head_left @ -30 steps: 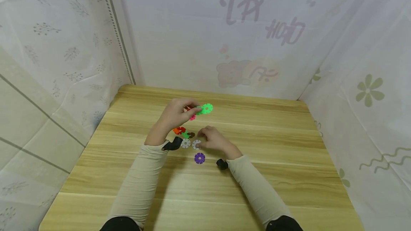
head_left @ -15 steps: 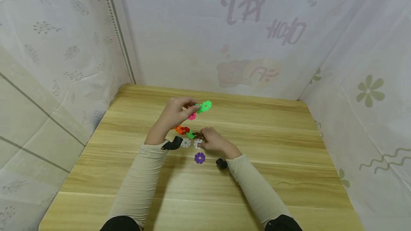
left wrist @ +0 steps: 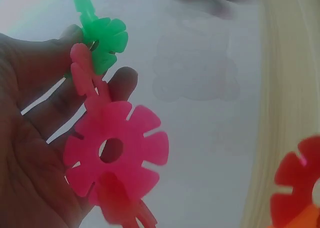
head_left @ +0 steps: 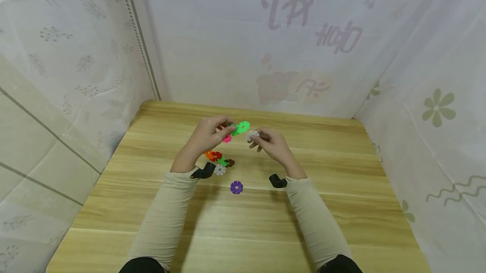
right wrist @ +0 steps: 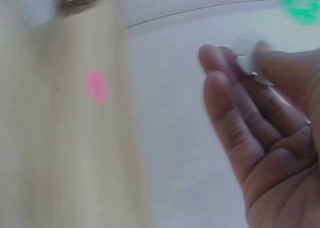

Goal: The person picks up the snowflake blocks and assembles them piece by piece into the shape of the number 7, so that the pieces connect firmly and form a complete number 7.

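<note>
My left hand is raised over the wooden table and grips a cluster of joined snowflake discs: green ones at the tip and a pink one below. My right hand is lifted beside it and pinches a white disc between thumb and fingertips, close to the green disc. In the right wrist view the white disc is blurred at the fingertips.
Loose discs lie on the table under the hands: orange and red ones, a green one, a brown one, a white one and a purple one. White patterned curtains close in three sides.
My right hand picked up a white disc from the table and rose toward the cluster held by my left hand. The left hand stayed almost still.
</note>
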